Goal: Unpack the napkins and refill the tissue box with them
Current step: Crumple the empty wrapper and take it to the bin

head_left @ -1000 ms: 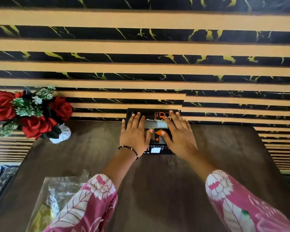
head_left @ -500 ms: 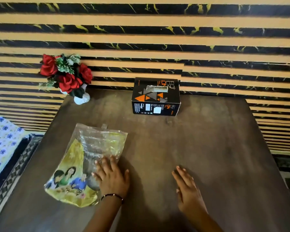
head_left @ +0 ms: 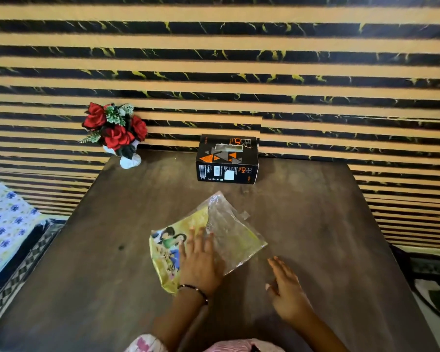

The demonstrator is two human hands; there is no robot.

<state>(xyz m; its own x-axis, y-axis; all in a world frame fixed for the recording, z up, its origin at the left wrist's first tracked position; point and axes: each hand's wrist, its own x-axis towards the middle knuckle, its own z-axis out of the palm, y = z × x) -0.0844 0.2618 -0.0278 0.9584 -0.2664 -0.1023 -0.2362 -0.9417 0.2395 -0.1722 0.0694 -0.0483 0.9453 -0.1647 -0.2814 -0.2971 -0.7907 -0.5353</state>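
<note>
My left hand (head_left: 200,262) lies flat, fingers spread, on the napkin packet (head_left: 208,240) at mid-table (head_left: 315,237), my right hand (head_left: 286,288) rests open and empty just beside it, and the black tissue box (head_left: 227,160) stands well apart at the far edge.

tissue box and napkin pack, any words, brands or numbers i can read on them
tissue box: large stylised letters on top and on the front face, apparently ending in "ON"; the rest cannot be made out.
Same box, front face: small white print and a white label, too small to read.
napkin pack: a printed picture of people, no readable words.
</note>
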